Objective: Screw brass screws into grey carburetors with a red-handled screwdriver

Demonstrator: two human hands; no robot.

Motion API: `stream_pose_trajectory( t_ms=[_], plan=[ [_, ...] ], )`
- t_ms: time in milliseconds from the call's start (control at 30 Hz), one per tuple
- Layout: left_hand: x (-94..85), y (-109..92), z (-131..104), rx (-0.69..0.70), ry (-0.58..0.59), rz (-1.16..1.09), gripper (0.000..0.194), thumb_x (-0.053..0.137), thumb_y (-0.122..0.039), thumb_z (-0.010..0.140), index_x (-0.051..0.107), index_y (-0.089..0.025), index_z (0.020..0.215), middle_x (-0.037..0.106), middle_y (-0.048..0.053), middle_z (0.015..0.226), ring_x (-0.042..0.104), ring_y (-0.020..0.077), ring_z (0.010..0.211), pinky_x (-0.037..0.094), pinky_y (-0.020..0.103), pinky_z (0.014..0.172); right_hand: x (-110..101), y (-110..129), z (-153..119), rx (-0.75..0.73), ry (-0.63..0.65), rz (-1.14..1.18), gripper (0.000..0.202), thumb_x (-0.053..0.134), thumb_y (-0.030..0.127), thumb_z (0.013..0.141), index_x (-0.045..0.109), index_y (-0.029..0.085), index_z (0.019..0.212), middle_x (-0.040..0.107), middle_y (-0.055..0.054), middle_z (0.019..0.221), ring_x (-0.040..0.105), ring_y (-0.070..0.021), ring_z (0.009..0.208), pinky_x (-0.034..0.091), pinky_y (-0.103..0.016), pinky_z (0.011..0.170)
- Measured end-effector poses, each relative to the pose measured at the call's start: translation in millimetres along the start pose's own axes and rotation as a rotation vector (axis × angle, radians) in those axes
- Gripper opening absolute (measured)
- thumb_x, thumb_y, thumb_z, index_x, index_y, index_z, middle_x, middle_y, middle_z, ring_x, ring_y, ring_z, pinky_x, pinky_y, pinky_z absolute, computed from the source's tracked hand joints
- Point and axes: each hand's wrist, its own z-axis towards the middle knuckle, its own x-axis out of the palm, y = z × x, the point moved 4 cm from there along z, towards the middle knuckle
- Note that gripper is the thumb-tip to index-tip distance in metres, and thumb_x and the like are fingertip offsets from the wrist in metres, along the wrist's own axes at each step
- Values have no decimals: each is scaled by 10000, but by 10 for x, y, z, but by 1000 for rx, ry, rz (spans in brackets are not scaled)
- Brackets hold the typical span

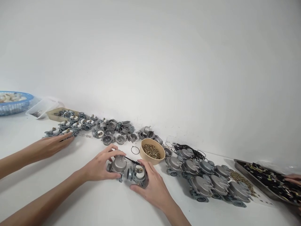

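Note:
My left hand is closed around a grey metal carburetor with its round bowl facing up. A second carburetor, its white float exposed on top, sits close beside it in the grip of my right hand. Both stand on or just above the white table; I cannot tell which. Behind the two runs a thin dark tool, perhaps a screwdriver, partly hidden. A black rubber ring lies beyond it, next to a round tub of small brass-coloured screws.
A co-worker's hand reaches over carburetors with white floats at left. Loose bowls lie along the wall. Bowl-topped carburetors, black rings and a metal tray occupy the right, where another hand shows.

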Motion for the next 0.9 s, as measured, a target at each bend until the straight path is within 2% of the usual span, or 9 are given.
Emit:
stream_pose_trajectory(
  t_ms=[100,200,300,367,433,533,700,800,900],
  plan=[
    [-43,-48,-2,35,-45,13,605,832,-403,807,594,-342,1360,483,80,1360,588,286,1187,562,387,960,-21,-32,1,-31,-19,27,883,822,592,707,448,350,1470,549,-74,1447,564,-349,1302,501,-466,1020],
    [-57,-65,6,14,-42,17,609,841,-403,789,595,-329,1341,495,78,1339,600,287,1157,551,409,978,-105,-63,15,-103,-122,81,838,754,691,748,476,340,1456,552,-90,1441,599,-347,1253,532,-458,984],
    [-19,-33,19,-51,41,-23,628,852,-411,769,584,-327,1332,513,70,1315,618,285,1129,553,413,966,-248,-37,101,-187,-239,86,641,582,679,904,512,302,1419,570,-117,1404,604,-329,1241,556,-423,927],
    [7,-12,23,-71,78,-71,655,857,-433,762,571,-331,1342,530,62,1304,624,281,1122,557,397,946,-319,27,244,-195,-241,17,511,423,612,1011,545,271,1372,586,-134,1372,617,-302,1220,571,-393,882],
    [18,1,25,-71,85,-110,676,861,-455,759,563,-334,1354,541,56,1312,622,278,1127,551,382,939,-350,136,463,-189,-210,-75,456,346,544,1056,587,248,1306,607,-139,1337,644,-278,1162,577,-390,883],
    [20,19,28,-63,102,-142,712,888,-482,735,569,-338,1355,552,55,1338,598,296,1180,526,389,963,-287,373,895,-240,-117,-196,361,475,461,1035,622,241,1281,624,-119,1334,677,-250,1067,566,-415,941],
    [4,40,52,-63,125,-179,770,935,-505,668,593,-328,1335,586,65,1357,571,334,1232,468,445,1043,-3,723,1625,-323,76,-439,422,649,367,989,583,208,1374,578,-116,1424,626,-271,1204,540,-492,1024],
    [-6,39,68,-82,129,-195,779,949,-498,641,610,-319,1320,609,64,1330,581,338,1213,477,450,1029,150,819,1887,-314,161,-551,376,643,370,1004,605,184,1329,617,-109,1354,647,-250,1159,570,-476,981],
    [-14,29,73,-94,149,-211,790,958,-483,625,617,-319,1318,607,68,1348,564,352,1236,465,468,1050,225,849,1975,-285,196,-602,357,643,365,1005,616,176,1306,635,-104,1319,660,-240,1128,583,-459,957]
  ],
)
